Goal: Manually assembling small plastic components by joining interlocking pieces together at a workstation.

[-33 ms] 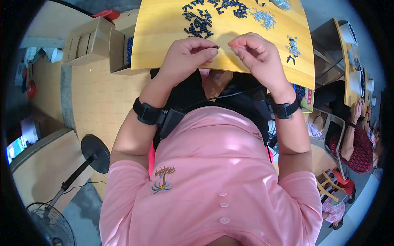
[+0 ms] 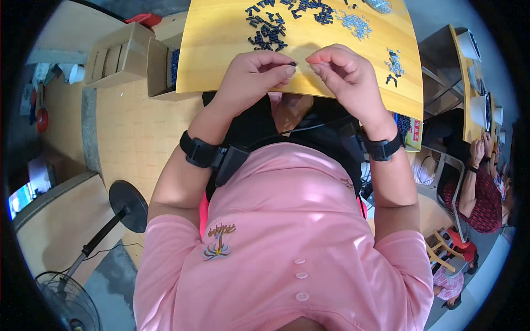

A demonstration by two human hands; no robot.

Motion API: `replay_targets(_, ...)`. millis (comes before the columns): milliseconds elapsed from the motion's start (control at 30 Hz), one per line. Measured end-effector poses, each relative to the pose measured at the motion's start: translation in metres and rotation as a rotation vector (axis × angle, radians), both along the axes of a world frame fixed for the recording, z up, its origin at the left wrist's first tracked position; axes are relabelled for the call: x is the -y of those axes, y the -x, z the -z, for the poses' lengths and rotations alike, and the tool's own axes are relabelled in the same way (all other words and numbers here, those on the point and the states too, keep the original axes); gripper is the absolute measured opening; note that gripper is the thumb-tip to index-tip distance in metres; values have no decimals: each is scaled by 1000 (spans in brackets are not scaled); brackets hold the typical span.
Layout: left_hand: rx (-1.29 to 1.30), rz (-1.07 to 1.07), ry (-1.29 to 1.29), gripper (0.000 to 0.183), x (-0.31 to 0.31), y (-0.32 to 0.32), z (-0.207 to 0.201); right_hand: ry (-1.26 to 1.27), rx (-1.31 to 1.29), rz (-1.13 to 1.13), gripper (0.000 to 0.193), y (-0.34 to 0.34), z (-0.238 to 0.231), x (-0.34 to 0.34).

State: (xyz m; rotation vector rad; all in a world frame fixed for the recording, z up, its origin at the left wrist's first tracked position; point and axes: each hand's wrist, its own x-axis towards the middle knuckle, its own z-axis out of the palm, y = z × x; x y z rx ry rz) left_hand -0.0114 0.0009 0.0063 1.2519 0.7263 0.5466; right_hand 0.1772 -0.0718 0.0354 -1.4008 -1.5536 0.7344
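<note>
My left hand [image 2: 255, 74] is closed in a pinch on a small black plastic part [image 2: 293, 64], its dark tip showing between thumb and forefinger. Opposite it, a short gap away, my right hand [image 2: 349, 71] has thumb and forefinger pinched together; whatever they hold is too small to make out. Both hands are above the near edge of the yellow wooden table [image 2: 215, 66]. Beyond my left hand lies a loose spread of black parts [image 2: 269, 33]. Farther right sits a heap of small silver metal pieces [image 2: 356, 25].
A small mixed group of silver and black pieces [image 2: 394, 65] lies right of my right hand. Cardboard boxes [image 2: 122, 58] stand left of the table. A fan [image 2: 69, 300] is at lower left. Another person's hands [image 2: 479, 151] are at a table on the right.
My left hand has shifted very slightly to the right, toward my right hand. Little else differs.
</note>
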Motion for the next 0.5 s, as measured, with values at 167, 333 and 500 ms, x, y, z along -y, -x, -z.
replay_targets(167,-3,64,-6,22,4,-6,1,-25,50,37,10,5,-4,5)
replay_targets(333,-10,75,-25,22,8,-11,-3,-43,134,46,10,7,-9,9)
replay_targets(500,-7,71,-16,20,14,-15,-7,-75,193,64,9,7,-11,12)
